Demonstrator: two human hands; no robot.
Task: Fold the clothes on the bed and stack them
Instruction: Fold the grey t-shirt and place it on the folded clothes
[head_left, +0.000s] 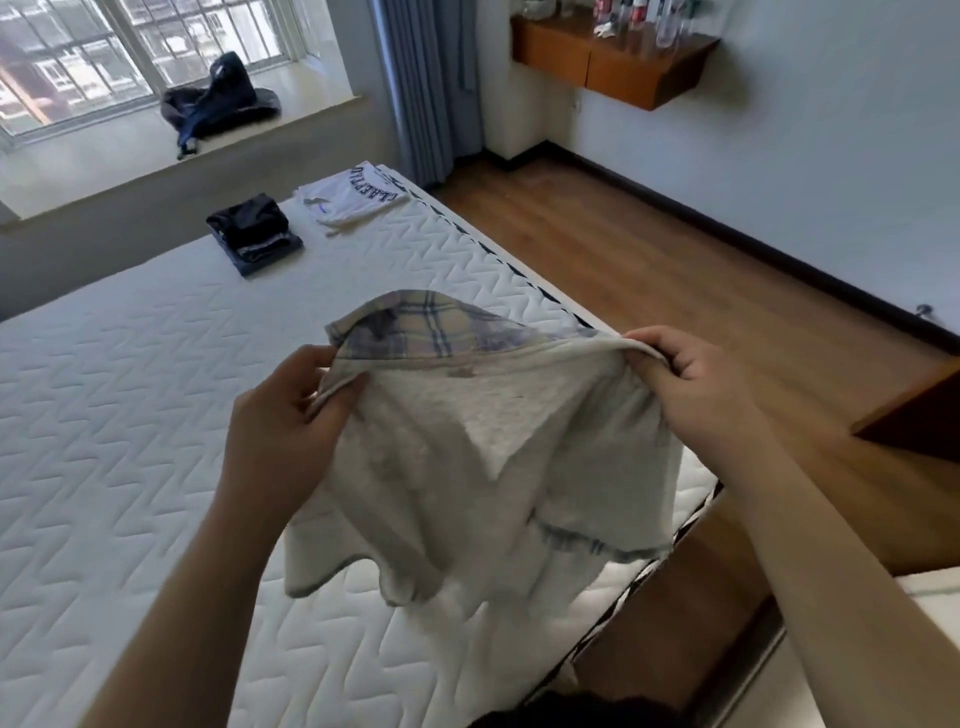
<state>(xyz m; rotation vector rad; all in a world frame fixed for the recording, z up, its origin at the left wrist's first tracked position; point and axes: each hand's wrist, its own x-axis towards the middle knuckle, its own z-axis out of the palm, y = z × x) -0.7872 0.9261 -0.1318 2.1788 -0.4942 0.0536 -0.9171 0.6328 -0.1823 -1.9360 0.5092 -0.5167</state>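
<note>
Two hands hold a grey plaid-lined top (467, 447) up over the mattress (130, 415) edge: left hand (283, 415) pinching at 9 o'clock, right hand (696, 379) at 3. Folding is just begun; laying it flat is called for next, then stacking by the folded piles (254, 234) at 11 o'clock

Two bare forearms rising from lower frame, no sleeves visible; left hand (283, 410), right hand (696, 382) without rings, watch, gloves.

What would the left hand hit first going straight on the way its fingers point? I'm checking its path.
Likely the right hand: the left hand points across the garment it grips. Depth unclear.
</note>
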